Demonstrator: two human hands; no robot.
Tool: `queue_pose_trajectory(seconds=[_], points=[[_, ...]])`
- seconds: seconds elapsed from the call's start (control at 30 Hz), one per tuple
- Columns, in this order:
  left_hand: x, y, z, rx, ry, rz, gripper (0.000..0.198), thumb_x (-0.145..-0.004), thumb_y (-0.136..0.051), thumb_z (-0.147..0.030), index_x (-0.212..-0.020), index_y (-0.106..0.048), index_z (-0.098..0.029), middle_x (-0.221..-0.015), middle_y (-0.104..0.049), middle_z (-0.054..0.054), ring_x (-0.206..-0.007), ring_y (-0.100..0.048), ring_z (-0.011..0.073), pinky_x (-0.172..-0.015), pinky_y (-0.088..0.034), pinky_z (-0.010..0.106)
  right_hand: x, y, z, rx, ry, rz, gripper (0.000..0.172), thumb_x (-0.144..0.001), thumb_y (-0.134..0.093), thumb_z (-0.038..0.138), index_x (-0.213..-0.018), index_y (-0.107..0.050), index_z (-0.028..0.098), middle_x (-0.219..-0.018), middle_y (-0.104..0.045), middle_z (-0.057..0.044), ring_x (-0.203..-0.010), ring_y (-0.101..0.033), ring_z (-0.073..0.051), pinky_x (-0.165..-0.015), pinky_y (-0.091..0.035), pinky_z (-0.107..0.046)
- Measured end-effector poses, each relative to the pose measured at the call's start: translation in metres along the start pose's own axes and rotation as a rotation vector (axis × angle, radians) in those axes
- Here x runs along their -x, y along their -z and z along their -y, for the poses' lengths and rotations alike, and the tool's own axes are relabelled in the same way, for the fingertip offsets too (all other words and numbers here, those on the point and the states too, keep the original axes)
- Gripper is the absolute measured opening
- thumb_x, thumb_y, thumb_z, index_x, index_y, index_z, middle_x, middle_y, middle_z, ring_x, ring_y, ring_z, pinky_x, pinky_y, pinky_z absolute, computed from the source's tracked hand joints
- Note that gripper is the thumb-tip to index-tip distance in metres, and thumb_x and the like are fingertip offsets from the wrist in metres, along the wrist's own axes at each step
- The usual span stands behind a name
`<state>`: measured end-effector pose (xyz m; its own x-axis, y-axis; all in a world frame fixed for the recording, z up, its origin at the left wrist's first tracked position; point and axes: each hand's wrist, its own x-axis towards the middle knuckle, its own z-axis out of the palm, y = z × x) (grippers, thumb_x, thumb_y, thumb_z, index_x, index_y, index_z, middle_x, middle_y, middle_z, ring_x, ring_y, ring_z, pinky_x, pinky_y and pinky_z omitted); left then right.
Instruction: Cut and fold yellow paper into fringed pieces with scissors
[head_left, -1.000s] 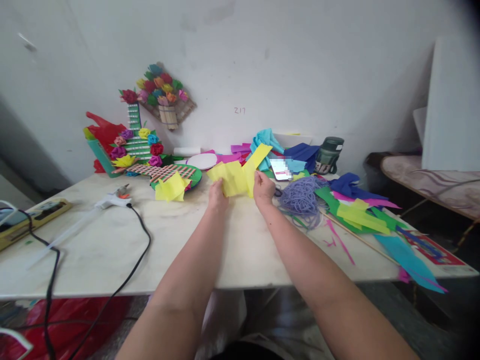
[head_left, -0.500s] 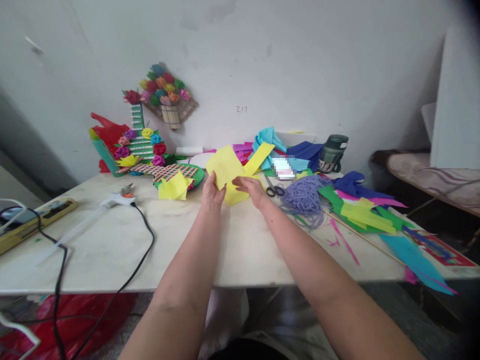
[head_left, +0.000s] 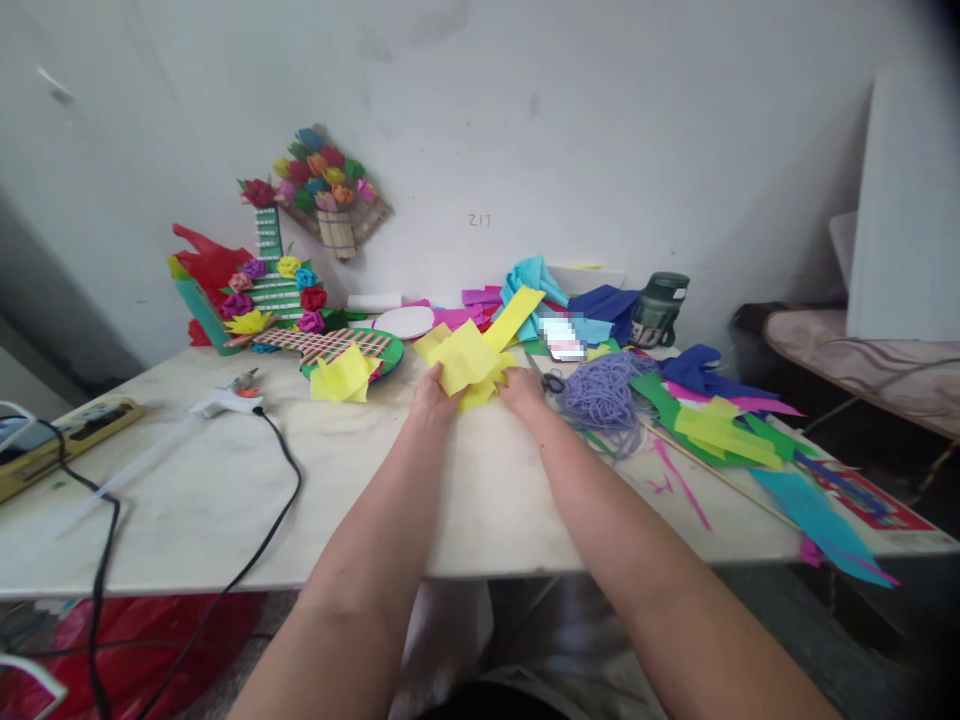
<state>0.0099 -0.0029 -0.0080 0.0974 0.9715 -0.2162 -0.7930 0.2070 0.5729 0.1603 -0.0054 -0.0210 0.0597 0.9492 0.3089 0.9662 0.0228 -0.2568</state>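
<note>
Both my hands reach out over the white table and hold a bunch of yellow paper sheets between them. My left hand grips the sheets' left edge, fingers closed. My right hand pinches the right edge, low near the tabletop. A long yellow strip sticks up behind the bunch. A second crumpled yellow piece lies to the left, apart from my hands.
Scissors and a heap of purple cord lie just right of my right hand. Coloured paper scraps cover the right side. A glue gun with a black cable lies left. Paper-flower crafts and a dark jar stand at the back.
The yellow sheets were lifted and spread half a second ago; now my hands have drawn together and lowered them toward the table.
</note>
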Motion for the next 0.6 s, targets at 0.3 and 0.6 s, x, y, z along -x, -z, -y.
queue_pose_trajectory(seconds=[0.3,0.6], points=[[-0.005,0.009,-0.015,-0.105,-0.091,-0.144,0.027,-0.078,-0.045,-0.019,-0.105,-0.05,-0.02,-0.105,-0.059,0.01,-0.101,-0.054,0.0261,-0.08,-0.045,0.051,0.007,0.01,0.005,0.178,-0.048,0.104,0.029,-0.077,-0.045,0.023,-0.097,-0.065,0.015,-0.095,-0.064,-0.013,-0.09,-0.058,-0.023,-0.071,-0.04,-0.029],[-0.013,0.011,-0.013,-0.154,-0.096,-0.213,0.019,-0.075,-0.051,-0.016,-0.094,-0.054,-0.02,-0.102,-0.06,0.01,-0.098,-0.056,0.0263,-0.078,-0.048,0.044,0.006,0.021,-0.011,0.103,-0.232,-0.188,0.03,-0.082,-0.037,0.02,-0.094,-0.064,0.015,-0.091,-0.064,-0.014,-0.089,-0.057,-0.024,-0.074,-0.036,-0.033]])
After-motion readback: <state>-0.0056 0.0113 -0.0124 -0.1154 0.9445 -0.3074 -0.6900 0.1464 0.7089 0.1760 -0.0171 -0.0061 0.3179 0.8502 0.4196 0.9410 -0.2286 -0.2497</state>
